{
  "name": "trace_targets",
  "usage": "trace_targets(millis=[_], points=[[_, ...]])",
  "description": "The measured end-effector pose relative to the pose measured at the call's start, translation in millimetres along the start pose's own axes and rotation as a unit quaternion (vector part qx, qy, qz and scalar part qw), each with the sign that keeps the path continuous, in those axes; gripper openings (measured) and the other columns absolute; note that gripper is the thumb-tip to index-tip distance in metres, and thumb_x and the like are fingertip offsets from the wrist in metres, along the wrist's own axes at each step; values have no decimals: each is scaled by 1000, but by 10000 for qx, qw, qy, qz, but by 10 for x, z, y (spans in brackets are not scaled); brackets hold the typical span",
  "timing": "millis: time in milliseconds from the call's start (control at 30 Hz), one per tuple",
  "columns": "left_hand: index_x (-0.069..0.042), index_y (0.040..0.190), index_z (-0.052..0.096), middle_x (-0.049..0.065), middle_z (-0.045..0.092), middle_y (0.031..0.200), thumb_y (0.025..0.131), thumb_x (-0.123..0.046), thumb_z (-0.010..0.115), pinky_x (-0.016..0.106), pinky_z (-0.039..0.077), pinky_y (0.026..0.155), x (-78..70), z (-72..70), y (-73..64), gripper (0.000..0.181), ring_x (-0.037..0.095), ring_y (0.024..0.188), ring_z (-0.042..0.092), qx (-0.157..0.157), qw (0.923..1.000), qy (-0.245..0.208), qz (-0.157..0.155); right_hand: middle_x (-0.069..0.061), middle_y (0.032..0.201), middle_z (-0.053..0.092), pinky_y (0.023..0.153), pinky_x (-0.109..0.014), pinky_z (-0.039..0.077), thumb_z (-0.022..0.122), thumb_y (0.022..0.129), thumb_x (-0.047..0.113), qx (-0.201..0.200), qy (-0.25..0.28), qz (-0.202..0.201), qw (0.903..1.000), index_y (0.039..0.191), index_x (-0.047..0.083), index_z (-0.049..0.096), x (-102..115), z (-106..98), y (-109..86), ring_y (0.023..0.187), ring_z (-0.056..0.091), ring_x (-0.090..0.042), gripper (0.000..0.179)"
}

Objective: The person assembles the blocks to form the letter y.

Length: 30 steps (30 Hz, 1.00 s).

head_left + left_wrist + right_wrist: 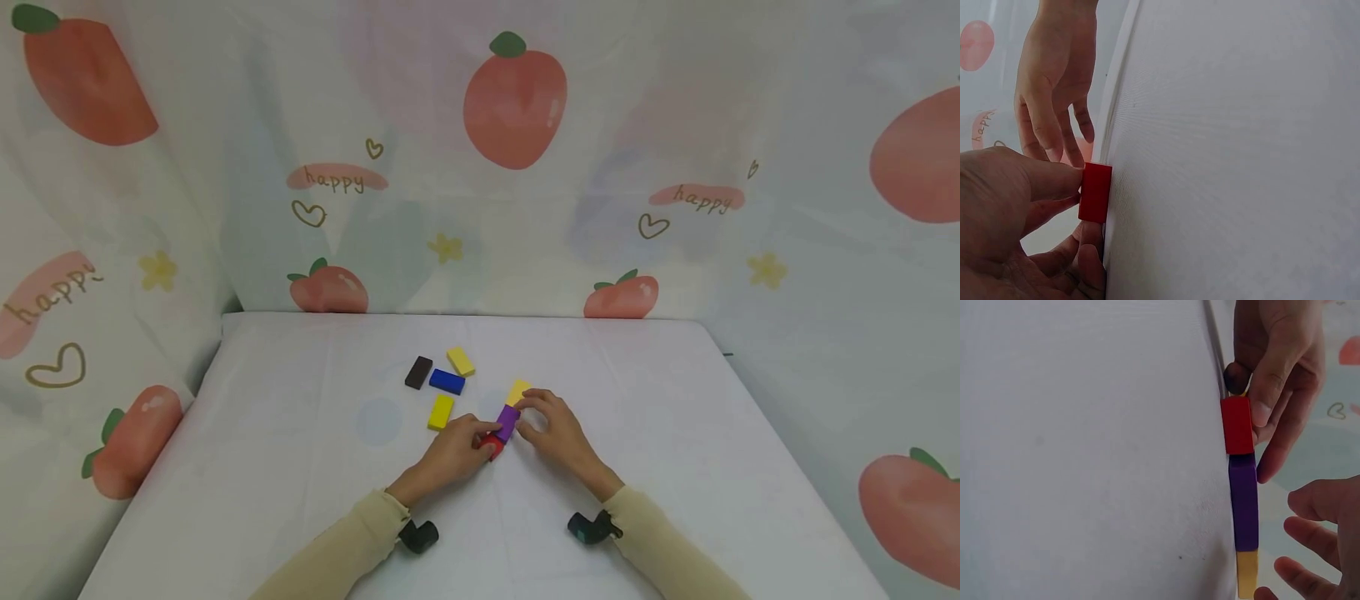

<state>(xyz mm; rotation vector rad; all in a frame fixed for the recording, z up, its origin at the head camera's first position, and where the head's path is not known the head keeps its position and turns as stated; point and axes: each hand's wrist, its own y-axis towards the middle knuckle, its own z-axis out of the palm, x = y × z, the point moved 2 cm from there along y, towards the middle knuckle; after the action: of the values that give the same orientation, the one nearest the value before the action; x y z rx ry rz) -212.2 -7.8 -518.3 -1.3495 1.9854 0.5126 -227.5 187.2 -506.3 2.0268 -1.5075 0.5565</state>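
A row of three blocks runs end to end on the table: red (pixel 492 447), purple (pixel 507 422) and light yellow (pixel 518 392). My left hand (pixel 454 450) holds the red block at the near end, its thumb against one side. One left finger reaches forward along the purple block, as the right wrist view also shows beside the purple block (pixel 1244 503). My right hand (pixel 558 432) hovers right of the row with fingers loosely bent and parted, thumb by the purple block and fingertips close to the light yellow one. In the left wrist view the red block (pixel 1095 192) hides the blocks behind it.
Left of the row lie several loose blocks: a black one (pixel 418 372), a blue one (pixel 447 382), a pale yellow one (pixel 461 362) and a bright yellow one (pixel 441 412) close to the left hand. A printed curtain (pixel 420 100) stands behind the white table (pixel 300 483).
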Motion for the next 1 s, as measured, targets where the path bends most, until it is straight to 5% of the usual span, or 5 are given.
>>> trace_targets(millis=[267, 667, 1000], points=[[-16, 129, 66, -2, 56, 86, 91, -20, 70, 17, 44, 62, -3, 11, -7, 38, 10, 73, 50, 4, 10000, -8, -31, -12, 135, 59, 108, -57, 39, 74, 84, 14, 32, -40, -271, 9996, 109, 14, 70, 20, 54, -53, 131, 51, -36, 24], [-16, 128, 67, -1, 56, 87, 91, -19, 70, 17, 43, 60, -19, 9, -13, 38, 10, 72, 50, -49, 10000, 28, -21, -8, 146, 51, 110, -65, 28, 73, 85, 20, 545, -292, 137, 9980, 115, 19, 70, 90, 80, -73, 137, 43, -38, 30], [-16, 128, 67, -1, 55, 86, 91, -17, 68, 17, 43, 59, -16, 5, 1, 37, 10, 71, 50, -67, 10000, 23, 1, -10, 146, 51, 105, -63, 36, 78, 79, 33, 478, -1029, 161, 9934, 112, 21, 66, 124, 163, -50, 134, 47, -39, 37]])
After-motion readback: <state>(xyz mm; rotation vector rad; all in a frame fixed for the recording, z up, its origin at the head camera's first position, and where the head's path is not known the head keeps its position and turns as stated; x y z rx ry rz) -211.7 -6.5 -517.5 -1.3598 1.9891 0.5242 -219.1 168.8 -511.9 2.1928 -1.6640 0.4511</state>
